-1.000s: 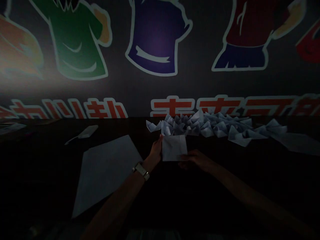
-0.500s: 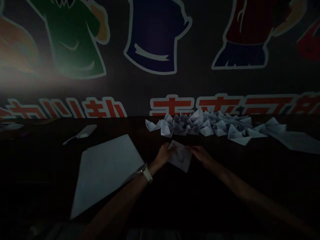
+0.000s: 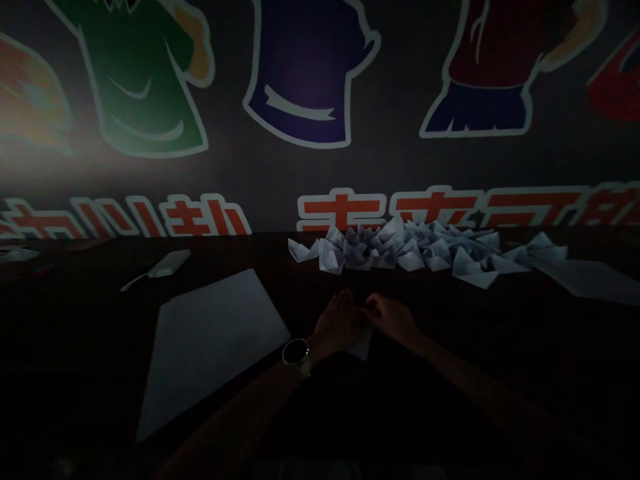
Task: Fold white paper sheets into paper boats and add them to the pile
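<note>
A small folded piece of white paper (image 3: 362, 345) lies on the dark table, mostly covered by my hands. My left hand (image 3: 341, 325), with a watch (image 3: 296, 352) on its wrist, rests flat across the paper with its fingers stretched away from me. Close beside it, my right hand (image 3: 394, 319) has its fingers curled into a pinch at the paper's right edge. Only a lower corner of the paper shows, and the exact fingertip contact is dark.
Several folded paper boats (image 3: 413, 253) crowd together along the back of the table. A flat white sheet or stack (image 3: 213, 350) lies to the left, and another sheet (image 3: 590, 280) at right. A white object with a thin end (image 3: 170, 263) sits at back left.
The paper has gone from being held between both hands to lying under my left hand, which turned palm down over it. My right hand has curled its fingers and shifted slightly left.
</note>
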The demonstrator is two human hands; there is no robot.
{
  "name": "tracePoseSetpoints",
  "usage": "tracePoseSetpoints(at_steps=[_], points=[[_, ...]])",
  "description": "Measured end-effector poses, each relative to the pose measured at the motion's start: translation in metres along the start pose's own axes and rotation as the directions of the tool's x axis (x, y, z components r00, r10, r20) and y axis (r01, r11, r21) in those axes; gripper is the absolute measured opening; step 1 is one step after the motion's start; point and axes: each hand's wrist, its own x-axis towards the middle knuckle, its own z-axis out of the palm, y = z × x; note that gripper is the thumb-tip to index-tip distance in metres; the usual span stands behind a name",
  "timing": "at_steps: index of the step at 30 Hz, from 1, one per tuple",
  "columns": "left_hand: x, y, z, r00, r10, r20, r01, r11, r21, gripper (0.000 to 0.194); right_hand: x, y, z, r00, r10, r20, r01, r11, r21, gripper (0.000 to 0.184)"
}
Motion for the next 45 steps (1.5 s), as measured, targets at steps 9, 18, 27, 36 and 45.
tracePoseSetpoints(at_steps=[9, 18, 27, 36, 45], points=[[-0.002, -0.001, -0.002, 0.999, 0.033, -0.013, -0.033, 0.999, 0.027, 0.050, 0.000, -0.007, -0.001, 0.945, -0.328, 0.007, 0.327, 0.945, 0.010, 0.015], [-0.007, 0.001, -0.007, 0.985, 0.153, -0.075, -0.161, 0.982, -0.098, 0.095, 0.002, 0.002, 0.006, 0.936, -0.343, 0.082, 0.334, 0.936, 0.106, 0.031], [-0.033, -0.002, -0.032, 0.952, 0.299, 0.060, -0.271, 0.920, -0.283, 0.091, -0.001, -0.001, 0.000, 0.923, -0.377, 0.077, 0.361, 0.917, 0.169, 0.017], [-0.030, -0.018, -0.046, 0.927, 0.375, 0.026, -0.331, 0.847, -0.417, 0.050, -0.010, 0.009, -0.022, 0.873, -0.468, 0.135, 0.445, 0.879, 0.171, 0.013], [-0.026, -0.025, -0.036, 0.996, 0.090, -0.015, -0.090, 0.941, -0.325, 0.039, -0.005, 0.014, -0.037, 0.849, -0.525, 0.052, 0.527, 0.837, -0.149, 0.045]])
